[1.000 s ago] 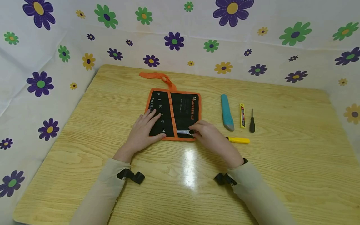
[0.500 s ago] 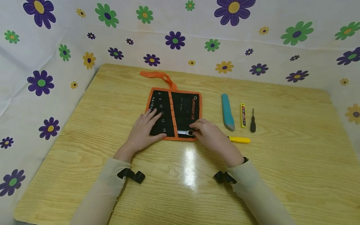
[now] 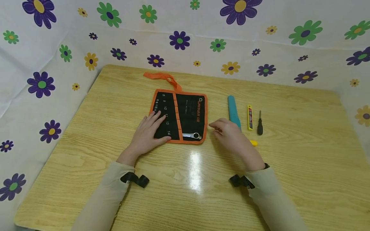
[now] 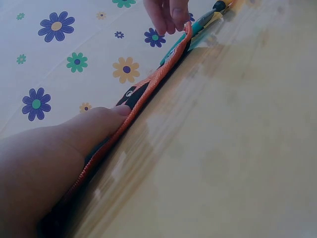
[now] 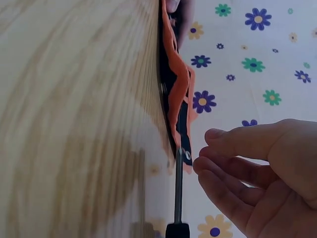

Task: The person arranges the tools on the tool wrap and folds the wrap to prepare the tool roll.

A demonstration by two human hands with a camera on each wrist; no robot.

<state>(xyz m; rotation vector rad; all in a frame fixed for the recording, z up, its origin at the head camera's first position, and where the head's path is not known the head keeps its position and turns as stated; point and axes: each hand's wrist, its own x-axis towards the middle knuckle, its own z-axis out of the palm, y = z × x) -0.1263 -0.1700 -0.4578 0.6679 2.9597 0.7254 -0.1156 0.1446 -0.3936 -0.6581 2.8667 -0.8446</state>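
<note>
A black tool pouch [image 3: 189, 112] with orange edging lies spread on the table. My left hand [image 3: 144, 133] rests flat on its numbered left half, fingers spread, the thumb [image 4: 116, 113] along the near orange edge. A silver combination wrench [image 3: 189, 135] sits in the lowest pocket, by the number 14, its ring end showing on the right half. My right hand [image 3: 229, 134] hovers just right of the pouch, holding nothing, fingers loosely bent with thumb and fingertips apart. Beneath it is a screwdriver with a yellow handle [image 3: 253, 143], mostly hidden; its metal shaft [image 5: 179, 191] shows in the right wrist view.
A teal utility knife [image 3: 233, 110], a yellow blade case [image 3: 250, 118] and a small black screwdriver [image 3: 260, 125] lie in a row on the right. An orange strap [image 3: 162, 77] trails behind the pouch. Flowered cloth [image 3: 179, 19] hangs behind the wooden table [image 3: 179, 205].
My right hand has let go of the wrench's ring end and moved right, off the pouch, now covering part of the yellow screwdriver and utility knife. The left hand has stayed put.
</note>
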